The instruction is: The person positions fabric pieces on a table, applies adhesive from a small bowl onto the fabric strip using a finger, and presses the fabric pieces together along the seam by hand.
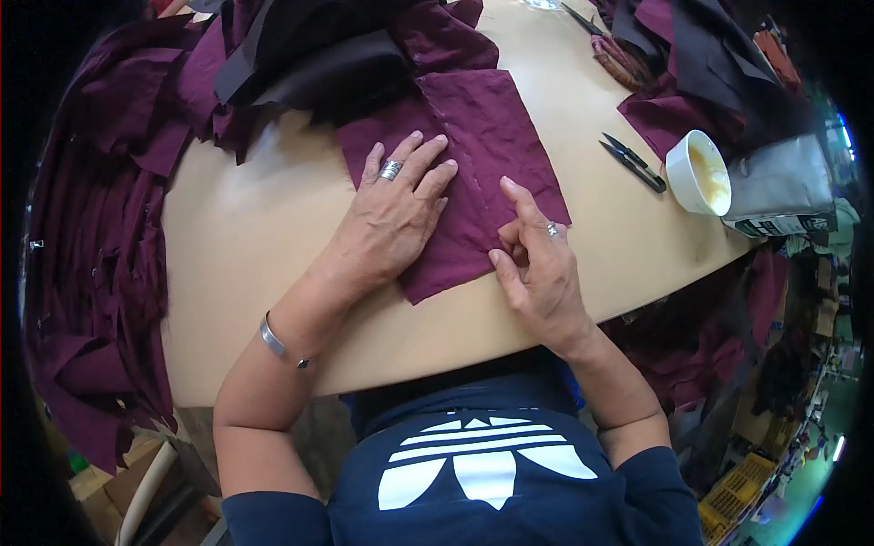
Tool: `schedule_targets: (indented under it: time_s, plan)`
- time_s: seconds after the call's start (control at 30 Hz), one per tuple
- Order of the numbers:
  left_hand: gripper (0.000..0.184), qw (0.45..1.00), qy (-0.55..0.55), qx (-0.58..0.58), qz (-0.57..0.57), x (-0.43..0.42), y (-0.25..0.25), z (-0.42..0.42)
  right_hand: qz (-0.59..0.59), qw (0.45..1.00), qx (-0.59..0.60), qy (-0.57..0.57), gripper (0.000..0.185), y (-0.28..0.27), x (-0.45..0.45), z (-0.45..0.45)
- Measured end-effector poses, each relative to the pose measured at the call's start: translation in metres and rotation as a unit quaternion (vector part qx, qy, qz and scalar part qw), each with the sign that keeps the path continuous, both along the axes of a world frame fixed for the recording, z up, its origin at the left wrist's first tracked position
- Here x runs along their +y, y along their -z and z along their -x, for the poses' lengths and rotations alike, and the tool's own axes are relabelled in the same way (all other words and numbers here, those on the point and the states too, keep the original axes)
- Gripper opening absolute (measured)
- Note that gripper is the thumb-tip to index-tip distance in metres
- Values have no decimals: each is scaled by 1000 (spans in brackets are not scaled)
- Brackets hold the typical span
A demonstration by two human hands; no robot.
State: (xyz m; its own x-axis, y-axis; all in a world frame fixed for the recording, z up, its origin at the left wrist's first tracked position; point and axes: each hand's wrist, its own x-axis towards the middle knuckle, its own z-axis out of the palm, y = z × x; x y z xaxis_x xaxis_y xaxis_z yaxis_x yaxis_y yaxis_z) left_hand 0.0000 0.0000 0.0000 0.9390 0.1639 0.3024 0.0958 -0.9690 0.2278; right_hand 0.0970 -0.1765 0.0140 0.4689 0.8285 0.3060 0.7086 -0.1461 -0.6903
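Observation:
A maroon fabric piece (496, 136) lies on the pale tabletop, with a seam or crease running down its middle. My left hand (401, 200) rests flat on its left half, fingers spread, a ring on one finger. Over the lower right edge of the cloth is my right hand (542, 259), its index finger stretched out, thumb apart and other fingers curled. Nothing shows between the right thumb and index finger. Whether the right fingertips touch the cloth I cannot tell.
Black thread snips (635, 162) lie beside a white cup (698, 173) of yellowish paste. Scissors with wrapped handles (619, 59) are at the back right. Dark fabric (319, 77) is heaped at the back, and maroon cloth (100, 227) hangs over the left edge.

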Motion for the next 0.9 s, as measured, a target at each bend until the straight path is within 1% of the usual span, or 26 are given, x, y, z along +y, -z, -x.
schedule_targets:
  time_s: [0.07, 0.1, 0.27, 0.37, 0.47, 0.67, 0.77, 0.87, 0.9]
  plan:
    - [35, 1000, -4, -3, -7, 0, -1, 2, -17, 1000, 14, 4, 70, 2, 0, 3]
    - [35, 1000, -7, -3, 6, -5, 3, 0, -9, 1000, 4, 4, 68, 1, -5, 2]
    - [35, 1000, -11, 11, -8, -2, -1, 0, -38, 999, -11, -7, 61, 0, -1, 3]
    - [35, 1000, -13, 15, -5, -2, -2, 0, -53, 998, 41, 6, 58, 1, -3, 3]
    - [36, 1000, -20, 17, 2, -4, -3, 0, -74, 996, 49, 10, 59, 3, -5, 3]
    - [36, 1000, -18, 15, 15, -4, -4, 0, -89, 996, -8, 20, 67, 6, -10, 7]
    - [37, 1000, -12, 2, 10, -3, -6, 0, -85, 996, 0, 21, 70, 4, -15, 11]
    - [36, 995, 18, -92, 21, -2, -11, -1, -112, 992, 48, 26, 71, 6, -18, 11]
    - [35, 994, 31, -95, 40, -5, -14, -1, -114, 992, 50, 26, 71, 7, -18, 11]
